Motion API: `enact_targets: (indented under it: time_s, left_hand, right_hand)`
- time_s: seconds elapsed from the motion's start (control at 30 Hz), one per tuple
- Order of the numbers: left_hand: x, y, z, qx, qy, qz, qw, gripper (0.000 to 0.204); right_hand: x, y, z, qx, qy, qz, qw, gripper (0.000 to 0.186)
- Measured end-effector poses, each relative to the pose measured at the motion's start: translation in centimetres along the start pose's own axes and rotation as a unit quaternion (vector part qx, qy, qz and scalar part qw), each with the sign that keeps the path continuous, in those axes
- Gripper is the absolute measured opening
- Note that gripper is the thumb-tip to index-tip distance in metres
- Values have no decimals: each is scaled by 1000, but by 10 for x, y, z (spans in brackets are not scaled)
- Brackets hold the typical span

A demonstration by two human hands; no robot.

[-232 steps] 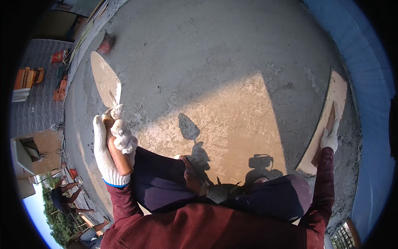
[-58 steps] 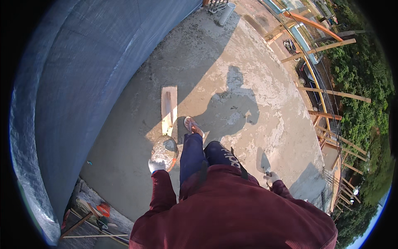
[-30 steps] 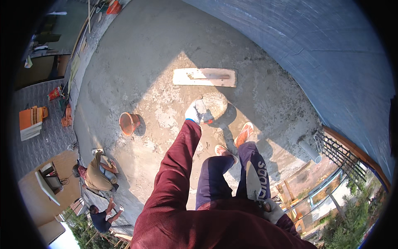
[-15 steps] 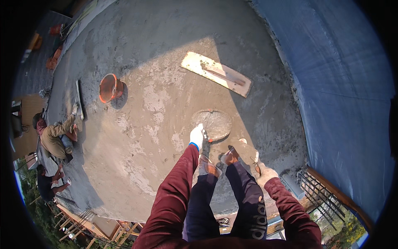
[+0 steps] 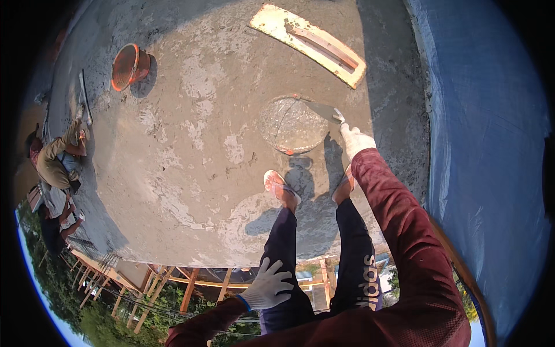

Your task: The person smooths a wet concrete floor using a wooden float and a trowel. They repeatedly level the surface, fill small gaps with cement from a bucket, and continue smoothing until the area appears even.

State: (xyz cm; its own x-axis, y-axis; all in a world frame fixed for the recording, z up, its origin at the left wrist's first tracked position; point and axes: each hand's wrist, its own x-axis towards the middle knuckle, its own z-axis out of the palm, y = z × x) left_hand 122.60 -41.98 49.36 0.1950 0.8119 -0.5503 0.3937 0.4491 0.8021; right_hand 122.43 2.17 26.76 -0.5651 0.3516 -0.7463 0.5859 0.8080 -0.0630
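Observation:
A round bucket [image 5: 291,152] stands on the concrete in front of my feet. It holds grey wet mortar, and its thin wire handle lies across the top between two orange ends. My right hand [image 5: 357,140], in a white glove, is closed round the handle of a trowel [image 5: 324,111]. The trowel's blade reaches over the bucket's right rim; whether it touches the mortar I cannot tell. My left hand [image 5: 266,285], gloved in white with a blue cuff, rests at my left thigh with its fingers spread and nothing in it.
A long wooden float [image 5: 274,22] lies beyond the bucket. An orange bucket [image 5: 143,65] stands at far left. Two people [image 5: 55,161] crouch at the left edge near a long bar [image 5: 85,97]. A blue sheet [image 5: 485,115] borders the right; timber framing [image 5: 189,289] shows below the slab edge.
My left hand has let go of the bucket's handle and moved back to my thigh. My right hand has brought the trowel forward to the bucket. My feet stand farther apart.

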Motion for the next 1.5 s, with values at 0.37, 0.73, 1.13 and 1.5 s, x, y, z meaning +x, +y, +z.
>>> enact_targets:
  time_s: [0.37,0.73,1.13,1.5]
  left_hand:
    - [12,65,-14,-579,-182,23,794,22]
    - [198,-31,38,-512,-134,-247,811,37]
    - [250,-36,-48,-260,-182,-74,946,42]
    - [298,-60,-85,90,112,78,987,21]
  right_hand:
    - [37,-38,58,182,-94,-10,979,39]
    - [35,-35,183,476,20,-211,853,63]
    - [-12,219,91,616,7,68,785,68]
    - [126,359,86,69,385,176,903,36]
